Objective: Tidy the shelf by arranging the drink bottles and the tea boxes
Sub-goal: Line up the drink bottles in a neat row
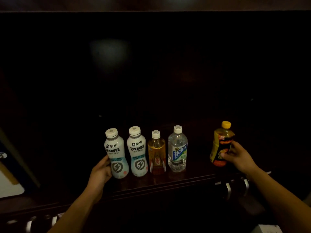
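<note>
Four bottles stand in a row on the dark wooden shelf [168, 182]. From the left: a white milky bottle [117, 155], a second white bottle [138, 152], a small amber tea bottle [156, 153] and a clear water bottle [177, 149]. My left hand [101, 172] holds the leftmost white bottle at its lower left side. Further right, apart from the row, my right hand [239, 156] grips a yellow-capped iced tea bottle [220, 143], which tilts slightly. No tea boxes are in sight.
The back of the shelf is very dark. Metal drawer handles [235, 187] show below the shelf edge at right, and others [33, 222] at bottom left. A pale object [10, 182] lies at the far left edge.
</note>
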